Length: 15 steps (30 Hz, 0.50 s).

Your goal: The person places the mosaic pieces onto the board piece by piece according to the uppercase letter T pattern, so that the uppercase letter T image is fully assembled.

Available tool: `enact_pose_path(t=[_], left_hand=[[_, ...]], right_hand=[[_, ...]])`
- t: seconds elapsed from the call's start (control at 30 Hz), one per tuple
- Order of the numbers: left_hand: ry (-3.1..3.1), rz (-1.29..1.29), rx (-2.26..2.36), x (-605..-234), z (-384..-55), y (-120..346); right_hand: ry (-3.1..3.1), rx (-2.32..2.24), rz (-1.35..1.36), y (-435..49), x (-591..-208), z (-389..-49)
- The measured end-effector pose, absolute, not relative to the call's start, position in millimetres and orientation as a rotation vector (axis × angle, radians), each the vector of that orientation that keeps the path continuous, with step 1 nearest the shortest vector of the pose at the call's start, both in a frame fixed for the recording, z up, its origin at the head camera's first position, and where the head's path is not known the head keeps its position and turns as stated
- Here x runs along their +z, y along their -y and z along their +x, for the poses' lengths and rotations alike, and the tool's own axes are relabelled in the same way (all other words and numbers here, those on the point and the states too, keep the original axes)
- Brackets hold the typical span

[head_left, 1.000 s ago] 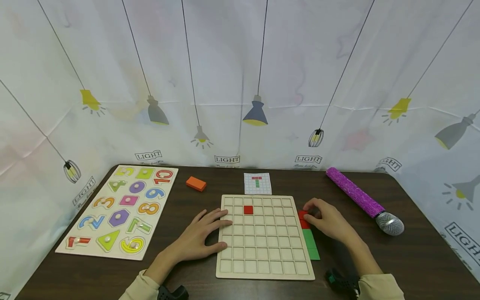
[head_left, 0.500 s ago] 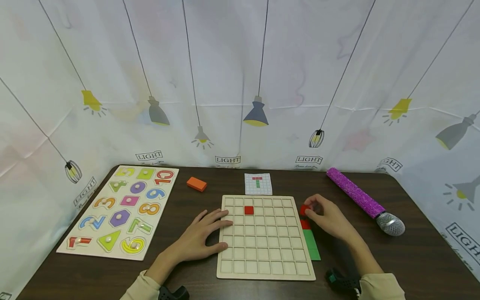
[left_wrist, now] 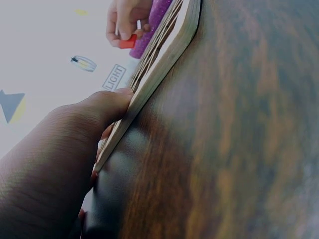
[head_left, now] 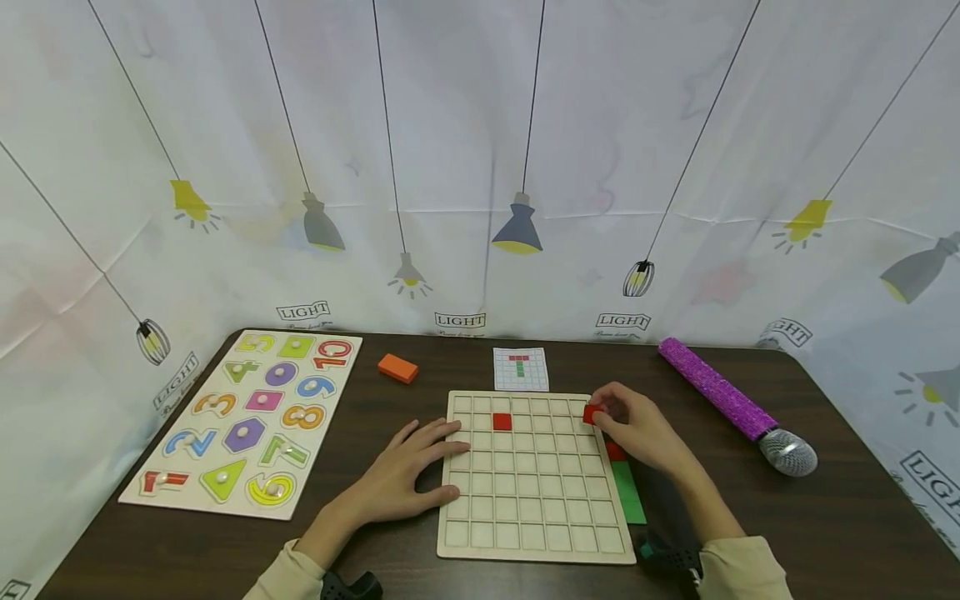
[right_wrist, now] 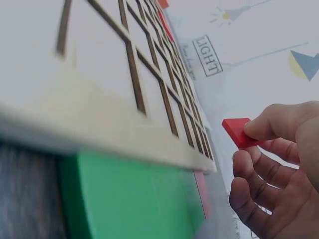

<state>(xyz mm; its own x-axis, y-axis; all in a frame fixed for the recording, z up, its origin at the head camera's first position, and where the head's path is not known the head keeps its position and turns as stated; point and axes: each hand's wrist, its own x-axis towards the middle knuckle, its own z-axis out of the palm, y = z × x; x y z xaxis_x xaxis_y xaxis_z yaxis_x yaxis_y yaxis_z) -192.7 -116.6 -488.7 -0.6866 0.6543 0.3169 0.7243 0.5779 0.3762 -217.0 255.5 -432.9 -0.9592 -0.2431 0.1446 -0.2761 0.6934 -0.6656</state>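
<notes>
My right hand (head_left: 637, 423) pinches a small red square tile (right_wrist: 239, 130) between thumb and fingers, at the upper right edge of a wooden grid board (head_left: 517, 510). One red tile (head_left: 502, 422) lies in a cell of the board's second row. My left hand (head_left: 401, 475) rests spread along the board's left edge, fingertips on its rim; its thumb (left_wrist: 112, 105) touches the edge in the left wrist view. Beside the board's right side lie another red tile (head_left: 615, 451) and green tiles (head_left: 628, 493), partly behind the right hand and board.
A card (head_left: 521, 371) with a red and green T pattern lies behind the board. To the left are an orange block (head_left: 398, 368) and a number-and-shape puzzle board (head_left: 281, 433). A purple glittery microphone (head_left: 720, 392) lies at the right.
My right hand has lifted the red tile from the row beside the board and carried it left over the board's edge. The left hand stays at the left rim.
</notes>
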Motion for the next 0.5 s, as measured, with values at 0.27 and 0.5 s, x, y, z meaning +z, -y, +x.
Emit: enact_pose_path(t=[0.27, 0.5], left_hand=[[2.664, -1.171, -0.735, -488.1, -192.4, 116.9], [2.647, -1.178, -0.715, -487.9, -192.5, 116.5]], right_hand=[[2.843, 1.190, 0.469, -240.9, -431.5, -219.2], [2.821, 1.241, 0.541, -230.7, -433.5, -221.9]])
